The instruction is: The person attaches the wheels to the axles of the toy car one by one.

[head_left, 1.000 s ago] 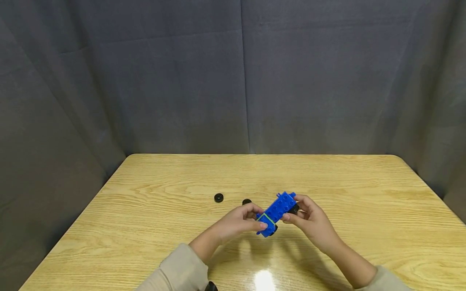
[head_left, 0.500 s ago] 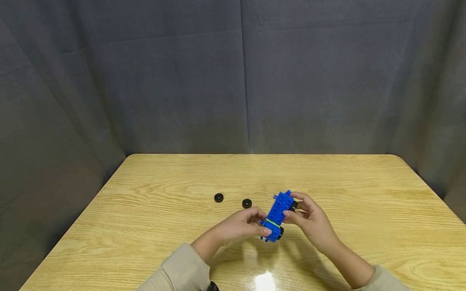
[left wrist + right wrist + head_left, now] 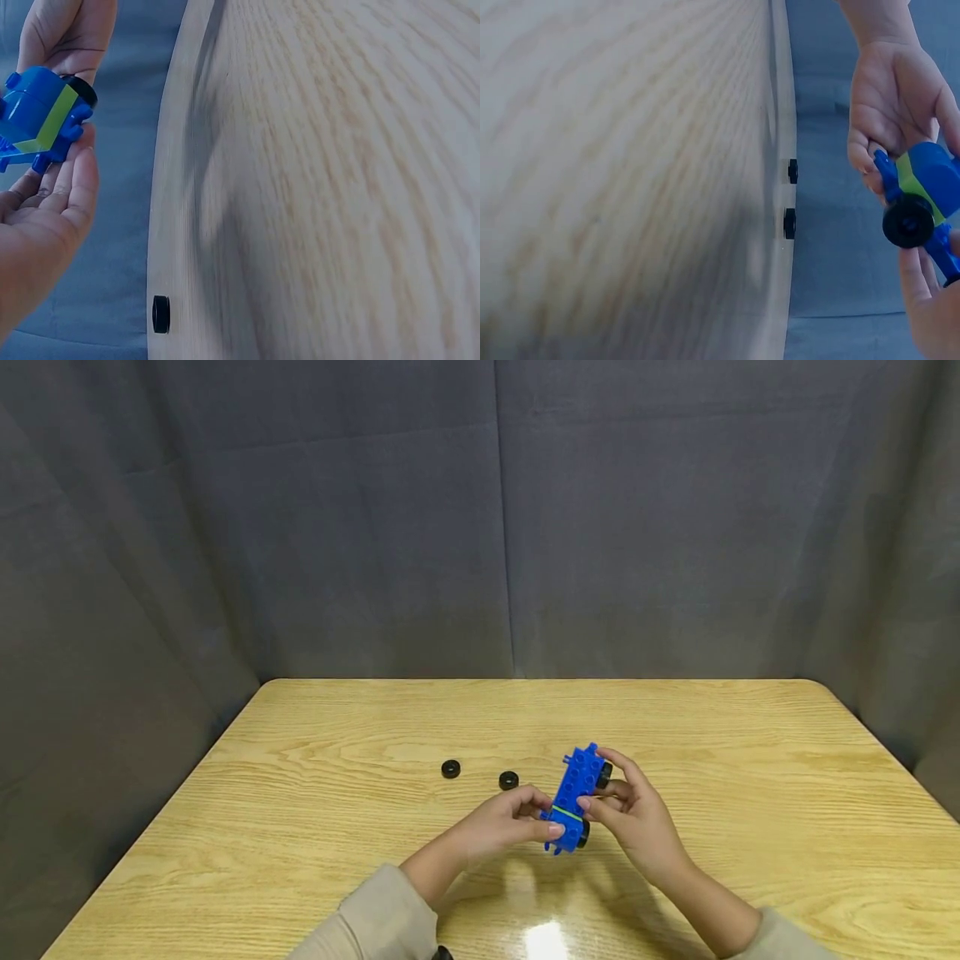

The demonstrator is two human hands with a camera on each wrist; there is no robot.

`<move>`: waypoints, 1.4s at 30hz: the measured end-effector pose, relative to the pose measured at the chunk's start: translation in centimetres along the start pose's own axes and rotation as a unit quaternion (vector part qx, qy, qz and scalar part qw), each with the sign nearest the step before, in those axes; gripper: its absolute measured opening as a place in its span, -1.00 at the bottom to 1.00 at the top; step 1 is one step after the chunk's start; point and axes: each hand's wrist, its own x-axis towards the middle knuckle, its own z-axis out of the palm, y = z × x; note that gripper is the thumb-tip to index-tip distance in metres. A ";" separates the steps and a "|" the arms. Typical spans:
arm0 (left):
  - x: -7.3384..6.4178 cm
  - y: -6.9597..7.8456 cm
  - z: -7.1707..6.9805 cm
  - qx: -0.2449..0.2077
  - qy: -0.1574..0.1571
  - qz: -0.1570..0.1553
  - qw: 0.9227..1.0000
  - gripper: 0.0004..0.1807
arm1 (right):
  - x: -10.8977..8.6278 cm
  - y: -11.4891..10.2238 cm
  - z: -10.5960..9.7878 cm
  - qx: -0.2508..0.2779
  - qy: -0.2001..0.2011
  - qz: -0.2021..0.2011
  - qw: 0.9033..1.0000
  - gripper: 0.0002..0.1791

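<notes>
A blue toy car with studs on top and a yellow-green stripe is held up over the table between both hands. My left hand pinches its near end, thumb on top. My right hand grips its right side, thumb near the middle and fingers by the far wheel. Two black wheels sit on the right side, one of them the near wheel. Bare blue pegs stick out on the left side. In the left wrist view the stripe faces the camera; the right wrist view shows a wheel face-on.
Two loose black wheels lie on the wooden table: one wheel farther left, another wheel just beyond the left hand. A dark object shows beside the left sleeve. Grey curtains hang behind the table and at both sides.
The toy car has turned anticlockwise to point more straight away, and its right-side wheels show more. The loose wheel beyond the left hand, partly hidden before, is uncovered.
</notes>
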 end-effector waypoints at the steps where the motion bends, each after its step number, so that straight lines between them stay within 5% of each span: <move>1: 0.0 0.0 0.0 -0.004 -0.001 -0.001 1.000 -0.63 | 0.0 0.1 0.0 -0.001 0.003 -0.007 1.000 -0.35; 22: 0.0 0.0 0.3 0.001 -0.009 -0.008 1.000 -0.61 | -0.1 0.0 0.4 -0.005 0.015 -0.045 0.999 -0.34; 30: -0.4 0.0 -0.2 0.025 -0.001 -0.011 1.000 -0.62 | -0.1 0.0 0.2 -0.001 0.028 -0.009 1.000 -0.35; 42: -1.6 -0.7 -2.5 0.003 0.022 -0.011 1.000 -0.59 | -0.1 -0.3 -0.5 0.032 0.034 0.062 0.997 -0.29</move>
